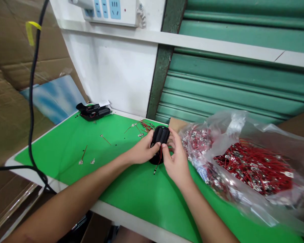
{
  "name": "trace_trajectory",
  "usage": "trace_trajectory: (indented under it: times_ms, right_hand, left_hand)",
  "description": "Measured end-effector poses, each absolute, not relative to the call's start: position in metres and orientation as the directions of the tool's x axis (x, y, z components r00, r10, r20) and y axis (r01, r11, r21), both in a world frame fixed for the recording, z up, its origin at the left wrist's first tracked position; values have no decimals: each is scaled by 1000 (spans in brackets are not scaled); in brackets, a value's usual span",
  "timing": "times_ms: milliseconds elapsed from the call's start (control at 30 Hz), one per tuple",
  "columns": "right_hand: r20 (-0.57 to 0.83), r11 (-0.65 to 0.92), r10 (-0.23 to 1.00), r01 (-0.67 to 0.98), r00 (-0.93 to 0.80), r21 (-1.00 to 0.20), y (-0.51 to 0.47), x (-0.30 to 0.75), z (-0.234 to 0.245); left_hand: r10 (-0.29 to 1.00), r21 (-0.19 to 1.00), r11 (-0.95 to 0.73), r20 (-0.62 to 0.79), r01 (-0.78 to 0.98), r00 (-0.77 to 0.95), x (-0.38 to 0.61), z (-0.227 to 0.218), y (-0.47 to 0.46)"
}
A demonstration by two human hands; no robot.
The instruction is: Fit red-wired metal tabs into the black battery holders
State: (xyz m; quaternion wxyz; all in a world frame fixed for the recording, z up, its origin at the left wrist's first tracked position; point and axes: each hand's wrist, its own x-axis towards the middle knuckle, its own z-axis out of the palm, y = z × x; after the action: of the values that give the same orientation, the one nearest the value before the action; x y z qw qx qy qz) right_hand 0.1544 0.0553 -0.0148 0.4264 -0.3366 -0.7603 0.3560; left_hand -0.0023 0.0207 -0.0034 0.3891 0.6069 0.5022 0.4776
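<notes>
Between my two hands, above the green tabletop point(131, 189), is a black plastic housing point(161, 135) with rounded slots and a thin red wire on its lower part. My left hand point(145, 148) grips its left side, the thumb lying across the front. On the right side my right hand point(176, 157) has its fingers round the edge, thumb near the red wire. A small metal tip on a wire hangs below the housing. Just behind my left hand lie loose red wires with metal contacts point(147, 125).
A clear plastic bag point(233, 135) full of red wires with metal tabs point(258, 168) lies at the right. Another black housing point(93, 111) sits at the back left. Single wired contacts point(81, 162) are scattered leftward. A black cable point(31, 101) hangs at left, below a power strip point(111, 11).
</notes>
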Motion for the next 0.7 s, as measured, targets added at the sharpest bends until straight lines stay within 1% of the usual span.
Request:
trace_trajectory:
  times_ms: [167,400,600,700]
  right_hand:
    - [445,556,800,221,-402,-801,55,151,-18]
    - [434,542,811,225,-392,-810,53,147,-20]
    - [418,521,826,226,-379,-823,55,148,-17]
    - [383,489,829,193,-408,-851,58,154,-11]
  left_hand:
    - [982,946,-188,185,263,33,-1,-2,20]
    - [977,922,-192,212,336,-25,0,1,17]
    - [963,924,-236,264,302,-53,6,2,16]
    - [981,963,-183,193,196,-32,4,3,18]
